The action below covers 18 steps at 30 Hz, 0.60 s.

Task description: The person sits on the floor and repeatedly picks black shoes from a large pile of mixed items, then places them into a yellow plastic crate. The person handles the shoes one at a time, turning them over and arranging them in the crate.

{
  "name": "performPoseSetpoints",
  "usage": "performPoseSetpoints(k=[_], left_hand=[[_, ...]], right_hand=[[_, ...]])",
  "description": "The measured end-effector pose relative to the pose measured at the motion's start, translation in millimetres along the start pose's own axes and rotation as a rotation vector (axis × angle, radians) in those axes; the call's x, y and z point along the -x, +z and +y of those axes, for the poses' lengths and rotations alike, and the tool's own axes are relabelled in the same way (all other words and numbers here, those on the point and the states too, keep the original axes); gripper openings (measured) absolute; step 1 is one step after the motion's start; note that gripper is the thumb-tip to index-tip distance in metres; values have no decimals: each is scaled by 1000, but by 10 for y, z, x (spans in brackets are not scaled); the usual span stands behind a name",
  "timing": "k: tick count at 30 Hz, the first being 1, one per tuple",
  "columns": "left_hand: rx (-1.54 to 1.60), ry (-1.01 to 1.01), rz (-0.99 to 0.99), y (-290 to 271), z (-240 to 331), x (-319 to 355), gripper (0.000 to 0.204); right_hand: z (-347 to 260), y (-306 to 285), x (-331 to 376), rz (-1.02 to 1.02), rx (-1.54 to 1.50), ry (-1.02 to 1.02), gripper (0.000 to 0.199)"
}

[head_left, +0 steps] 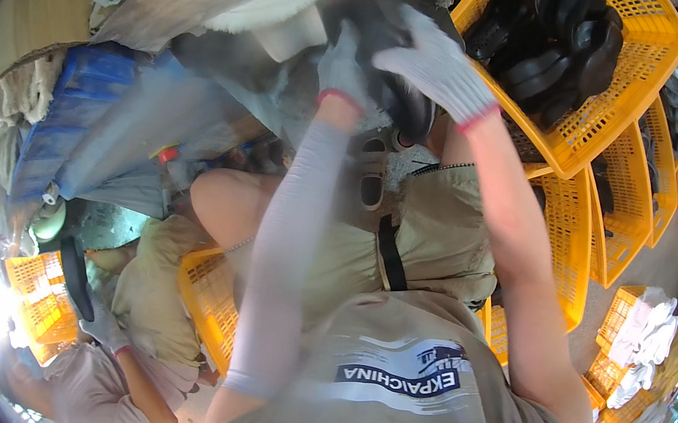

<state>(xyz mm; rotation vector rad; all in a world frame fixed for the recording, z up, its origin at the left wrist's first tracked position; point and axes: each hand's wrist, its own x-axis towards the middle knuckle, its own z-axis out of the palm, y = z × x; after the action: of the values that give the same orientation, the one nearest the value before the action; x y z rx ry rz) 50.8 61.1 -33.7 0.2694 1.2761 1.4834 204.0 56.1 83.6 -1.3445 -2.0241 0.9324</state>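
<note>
Shirt [419, 385]: nearest the camera, beige, with a printed band across the chest; beige shorts [430, 232] above it, bare knees drawn up.
Left arm: in a pale grey sleeve [287, 247], rising from the lower edge to the middle top.
Left hand [343, 66]: in a white knit glove with a pink cuff, fingers curled against the near side of a black shoe sole [402, 91].
Right hand [435, 66]: same kind of glove, laid over the top of the sole, fingers bent around it; the forearm is bare.
Black shoe sole: gripped between both hands, raised just in front of the nearest yellow crate; motion blur hides its exact outline.
Yellow crate [628, 95]: plastic, perforated walls, at the upper right, heaped with more black soles [558, 43].
Other yellow crates [601, 237]: stacked beside and below it.
Upper left: crumpled sheets, fabric and a blue bag [78, 109].
Lower left: another person's gloved hand [105, 326] holding a long black sole [75, 275].
Lower right: white pieces [649, 329] in a crate.
</note>
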Motion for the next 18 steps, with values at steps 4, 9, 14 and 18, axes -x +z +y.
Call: performPoseSetpoints(k=[4,9,14,18], left_hand=[[167,-37,-37,149,-164,-268,78],[402,-204,-38,114,-302,-559,72],[454,-359,-267,-311,-212,-733,57],[-747,234,59,-836,-57,-692,59]], right_hand=[[118,-30,625,268,12,19,85],[417,472,490,568,-32,-52,62],[429,493,163,479,9,-221,49],[222,330,-50,235,-320,36,37]])
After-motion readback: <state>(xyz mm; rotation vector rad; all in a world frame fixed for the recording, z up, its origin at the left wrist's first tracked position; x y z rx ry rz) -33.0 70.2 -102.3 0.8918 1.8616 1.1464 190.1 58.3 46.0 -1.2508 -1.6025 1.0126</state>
